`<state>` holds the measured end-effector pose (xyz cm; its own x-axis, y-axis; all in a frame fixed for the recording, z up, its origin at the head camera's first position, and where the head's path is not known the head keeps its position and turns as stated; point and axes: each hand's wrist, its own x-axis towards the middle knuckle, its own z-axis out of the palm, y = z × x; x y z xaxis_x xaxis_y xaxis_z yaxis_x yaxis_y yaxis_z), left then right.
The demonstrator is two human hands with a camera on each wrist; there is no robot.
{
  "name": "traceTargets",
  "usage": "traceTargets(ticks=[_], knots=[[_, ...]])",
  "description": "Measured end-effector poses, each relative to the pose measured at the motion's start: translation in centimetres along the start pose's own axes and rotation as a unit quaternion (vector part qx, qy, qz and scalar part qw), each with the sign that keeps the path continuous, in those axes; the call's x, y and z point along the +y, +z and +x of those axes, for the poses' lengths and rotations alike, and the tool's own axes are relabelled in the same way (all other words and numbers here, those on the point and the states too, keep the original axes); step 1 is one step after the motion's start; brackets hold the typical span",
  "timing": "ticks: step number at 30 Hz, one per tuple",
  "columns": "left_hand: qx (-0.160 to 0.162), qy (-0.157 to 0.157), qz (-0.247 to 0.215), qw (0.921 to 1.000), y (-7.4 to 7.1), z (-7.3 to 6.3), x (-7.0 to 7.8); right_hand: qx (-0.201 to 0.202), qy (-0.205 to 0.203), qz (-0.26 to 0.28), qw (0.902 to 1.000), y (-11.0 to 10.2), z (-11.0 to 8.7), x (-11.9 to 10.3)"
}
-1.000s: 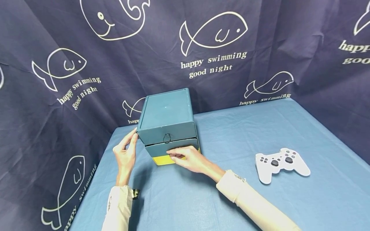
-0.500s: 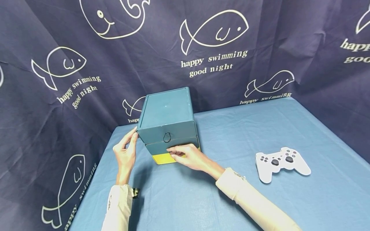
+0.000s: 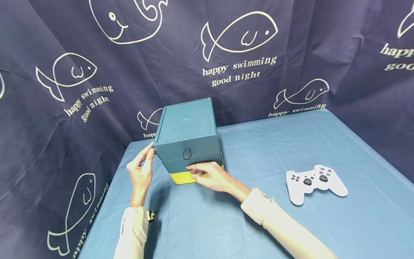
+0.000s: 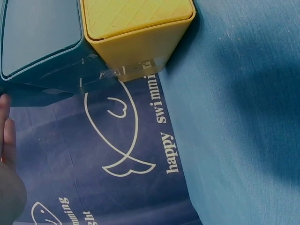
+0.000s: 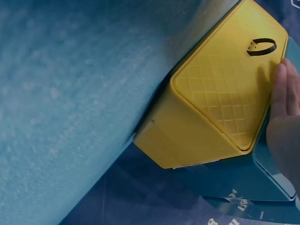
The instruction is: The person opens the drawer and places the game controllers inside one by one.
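A stacked drawer box stands at the back of the table, with two teal drawers above a yellow one. My left hand rests its straight fingers and thumb against the left side of the top drawer, near the front corner. On the front of the middle drawer, my right hand lays its fingertips, around a small dark loop handle partly covered by them. Another loop hangs from the top drawer. Both teal fronts sit flush. A black loop is on the yellow drawer's front.
A white game controller lies on the blue tablecloth to the right. Dark blue curtains printed with white fish hang behind the table and along its sides.
The middle drawer has slid in, and the dark gap along its top edge has closed. The right hand stays at its front; the left hand has not moved.
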<state>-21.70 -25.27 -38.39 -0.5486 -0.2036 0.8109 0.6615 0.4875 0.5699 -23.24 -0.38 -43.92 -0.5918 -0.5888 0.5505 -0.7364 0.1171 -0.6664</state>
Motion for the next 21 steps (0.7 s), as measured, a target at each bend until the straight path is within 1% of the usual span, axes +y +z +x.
traceTargets(ticks=[3, 7, 10, 13, 17, 19, 21], knots=[[0.000, 0.002, -0.002, 1.0000, 0.0, 0.1, 1.2, -0.005, 0.004, 0.000, 1.0000, 0.0, -0.3, -0.2], [0.001, 0.000, -0.001, 1.0000, 0.0, 0.0, 1.9, -0.019, 0.011, -0.003, 0.9998, -0.2, -0.9, -0.5], [0.000, 0.000, -0.002, 1.0000, 0.0, 0.1, 1.9, -0.029, 0.019, 0.007, 0.9994, -0.5, -1.5, -0.5], [0.000, -0.001, -0.005, 1.0000, -0.1, 0.0, 0.6, -0.024, 0.012, 0.015, 0.9995, -0.9, -2.1, -0.7], [0.001, 0.001, -0.006, 1.0000, -0.2, 0.0, -0.1, -0.003, -0.007, 0.018, 0.9998, -1.4, -2.6, -0.8], [0.001, 0.005, -0.006, 1.0000, -0.1, 0.1, 0.8, 0.005, 0.000, 0.017, 0.9998, -1.7, -2.8, -0.7], [-0.001, 0.006, -0.009, 0.9999, -0.1, 0.2, 1.3, 0.005, 0.021, 0.012, 0.9997, -2.0, -2.9, -0.6]])
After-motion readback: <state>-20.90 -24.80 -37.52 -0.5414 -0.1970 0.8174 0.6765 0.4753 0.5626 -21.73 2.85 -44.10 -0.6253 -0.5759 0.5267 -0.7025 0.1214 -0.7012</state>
